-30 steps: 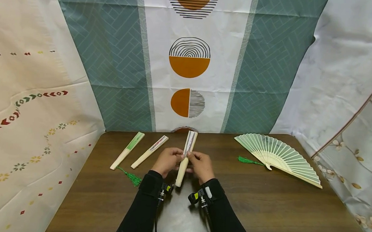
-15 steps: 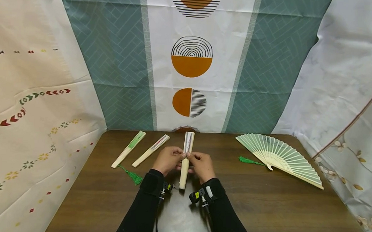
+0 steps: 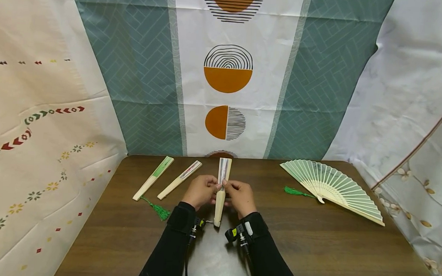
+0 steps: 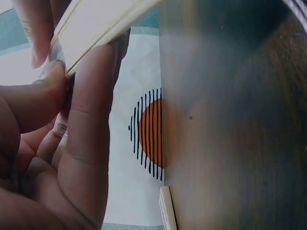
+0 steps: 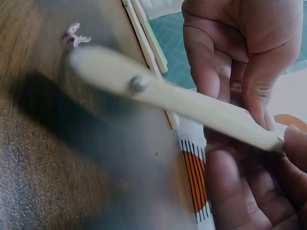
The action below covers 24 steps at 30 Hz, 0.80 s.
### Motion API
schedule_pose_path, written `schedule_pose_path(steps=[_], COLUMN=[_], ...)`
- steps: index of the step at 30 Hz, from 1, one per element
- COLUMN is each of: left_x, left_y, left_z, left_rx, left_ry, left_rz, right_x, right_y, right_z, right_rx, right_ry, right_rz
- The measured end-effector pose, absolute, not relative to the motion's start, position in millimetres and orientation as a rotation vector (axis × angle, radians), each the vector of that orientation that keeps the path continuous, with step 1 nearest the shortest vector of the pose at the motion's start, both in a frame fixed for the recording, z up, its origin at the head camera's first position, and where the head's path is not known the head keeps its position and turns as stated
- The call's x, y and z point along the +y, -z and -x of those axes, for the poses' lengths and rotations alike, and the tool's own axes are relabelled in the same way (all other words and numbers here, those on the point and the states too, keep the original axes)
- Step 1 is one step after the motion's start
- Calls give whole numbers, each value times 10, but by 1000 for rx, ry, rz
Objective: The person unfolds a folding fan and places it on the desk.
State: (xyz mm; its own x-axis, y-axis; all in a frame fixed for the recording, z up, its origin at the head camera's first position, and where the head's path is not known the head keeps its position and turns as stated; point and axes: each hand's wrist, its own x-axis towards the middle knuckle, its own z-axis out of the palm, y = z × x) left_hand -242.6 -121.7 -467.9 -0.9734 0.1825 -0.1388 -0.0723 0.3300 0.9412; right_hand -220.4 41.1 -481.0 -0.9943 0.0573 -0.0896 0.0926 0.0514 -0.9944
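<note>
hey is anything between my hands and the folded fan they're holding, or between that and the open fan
Nothing visible stands between them: your left hand and right hand both hold the folded fan directly. Toward the open fan, the right hand itself and the green tassel on the table lie between.

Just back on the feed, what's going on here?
A person's left hand and right hand together hold a closed fan near its middle, above the table. To the left lie a green folded fan with a green tassel and a pale folded fan. A spread fan lies to the right.
</note>
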Motion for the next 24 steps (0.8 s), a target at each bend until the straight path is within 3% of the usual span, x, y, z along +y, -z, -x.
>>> schedule_pose_path(steps=[24], left_x=[-1205], left_y=[4648], left_z=[2423], left_rx=[2151], left_ry=[-1978], left_rz=[-46], right_x=[496], right_y=[4779], right_z=[2230], right_rx=[2326], right_ry=[2203], right_rz=[-286])
